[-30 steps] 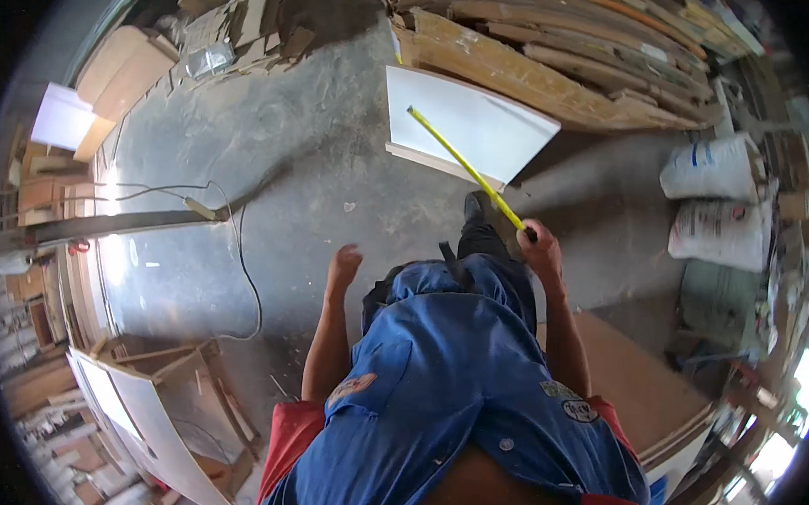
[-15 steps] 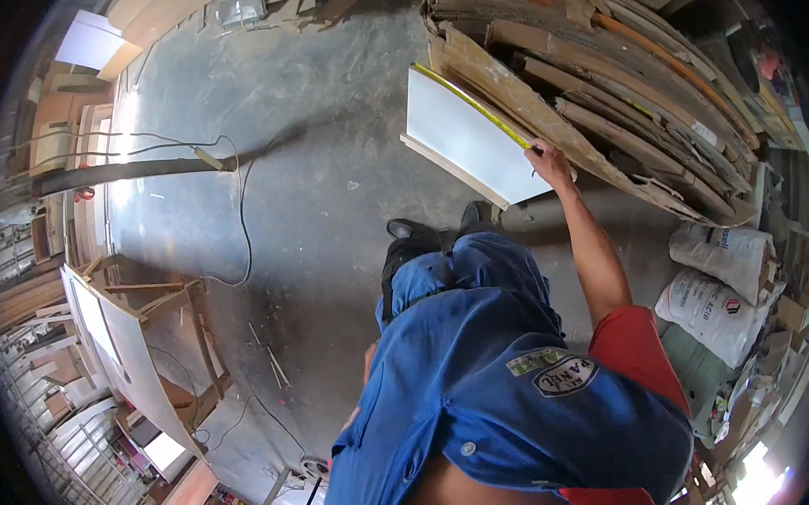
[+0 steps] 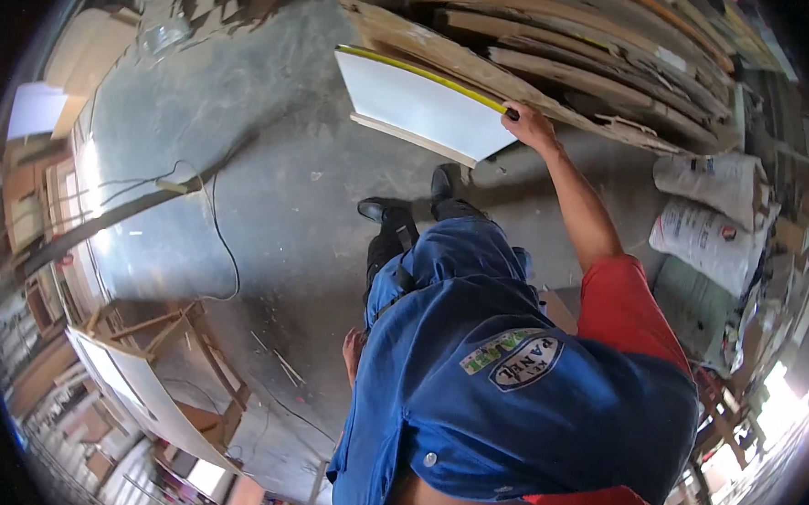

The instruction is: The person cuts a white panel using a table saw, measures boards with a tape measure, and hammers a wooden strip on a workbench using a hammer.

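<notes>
In my right hand (image 3: 530,126) is the dark case of a tape measure (image 3: 512,114); its yellow blade (image 3: 428,73) lies along the upper edge of a white panel (image 3: 412,102). The panel stands tilted against the pile of cardboard, with a pale strip of board (image 3: 411,137) at its lower edge. Low beside my blue work shirt, my left hand (image 3: 354,346) shows in part, away from the panel; most of it is hidden and I cannot make out its fingers clearly.
Flattened cardboard (image 3: 596,80) is piled behind the panel. Sacks (image 3: 698,231) lie at the right. A cable (image 3: 229,280) and thin offcuts (image 3: 284,365) are on the concrete floor (image 3: 279,200). A pale board on a wooden frame (image 3: 132,385) stands lower left; more boards line the left.
My right hand has moved up and forward, bringing the tape blade from across the panel's face onto its upper edge. My left hand has dropped back beside my body.
</notes>
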`<state>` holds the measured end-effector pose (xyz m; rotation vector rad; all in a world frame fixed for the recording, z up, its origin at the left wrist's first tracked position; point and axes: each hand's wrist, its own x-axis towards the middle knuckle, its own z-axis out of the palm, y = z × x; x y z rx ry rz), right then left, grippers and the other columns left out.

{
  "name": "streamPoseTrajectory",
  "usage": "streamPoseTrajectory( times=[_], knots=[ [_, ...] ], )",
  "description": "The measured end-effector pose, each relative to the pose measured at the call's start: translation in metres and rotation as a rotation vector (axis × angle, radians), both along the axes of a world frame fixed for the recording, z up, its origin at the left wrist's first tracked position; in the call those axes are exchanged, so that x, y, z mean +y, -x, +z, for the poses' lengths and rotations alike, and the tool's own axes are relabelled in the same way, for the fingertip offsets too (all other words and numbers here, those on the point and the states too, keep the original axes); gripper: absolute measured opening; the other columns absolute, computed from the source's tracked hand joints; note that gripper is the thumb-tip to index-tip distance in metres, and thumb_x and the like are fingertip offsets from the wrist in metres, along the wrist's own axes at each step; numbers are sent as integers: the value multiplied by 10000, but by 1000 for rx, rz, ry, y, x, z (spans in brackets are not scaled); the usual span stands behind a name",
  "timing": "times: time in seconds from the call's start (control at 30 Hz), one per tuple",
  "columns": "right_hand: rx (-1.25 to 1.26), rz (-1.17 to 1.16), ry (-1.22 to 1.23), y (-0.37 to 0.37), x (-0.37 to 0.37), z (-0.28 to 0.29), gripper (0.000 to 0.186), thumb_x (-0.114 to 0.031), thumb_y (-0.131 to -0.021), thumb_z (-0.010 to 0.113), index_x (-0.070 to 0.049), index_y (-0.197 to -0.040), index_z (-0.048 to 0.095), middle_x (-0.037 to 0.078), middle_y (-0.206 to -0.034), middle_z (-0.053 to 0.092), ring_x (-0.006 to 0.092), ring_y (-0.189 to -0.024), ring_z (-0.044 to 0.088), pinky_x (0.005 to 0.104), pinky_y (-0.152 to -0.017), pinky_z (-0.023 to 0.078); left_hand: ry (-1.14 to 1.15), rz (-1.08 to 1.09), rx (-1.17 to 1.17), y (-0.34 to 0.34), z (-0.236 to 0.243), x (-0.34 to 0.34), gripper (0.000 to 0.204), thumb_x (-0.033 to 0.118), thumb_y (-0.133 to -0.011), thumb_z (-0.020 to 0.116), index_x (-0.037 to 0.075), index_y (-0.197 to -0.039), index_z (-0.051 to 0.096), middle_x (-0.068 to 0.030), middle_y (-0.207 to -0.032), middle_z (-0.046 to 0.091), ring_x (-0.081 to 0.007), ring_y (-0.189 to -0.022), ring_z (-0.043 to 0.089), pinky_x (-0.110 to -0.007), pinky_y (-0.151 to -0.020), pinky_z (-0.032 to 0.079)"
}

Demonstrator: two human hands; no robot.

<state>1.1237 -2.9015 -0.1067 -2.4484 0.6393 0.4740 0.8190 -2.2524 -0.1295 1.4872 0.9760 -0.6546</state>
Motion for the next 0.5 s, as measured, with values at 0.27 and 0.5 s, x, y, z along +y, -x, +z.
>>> streamPoseTrajectory(
  times=[0.27, 0.5],
  knots=[
    [8, -137, 165, 93, -82, -32, 476, -280, -801, 680, -242, -1264, 576, 119, -1155, 640, 311, -1074, 612, 440, -898, 496, -51, -34, -30, -15, -15, 42, 324, 218, -902, 593, -34, -1104, 569, -139, -979, 658, -234, -904, 646, -354, -762, 520],
    [27, -259, 123, 111, -81, -45, 462, -225, -793, 687, -270, -1242, 590, 118, -1179, 609, 326, -1099, 585, 435, -913, 489, 42, -314, -62, -113, 55, 4, 522, 296, -913, 637, 12, -1323, 482, -133, -1155, 634, -211, -1026, 624, -343, -906, 475]
  ],
)
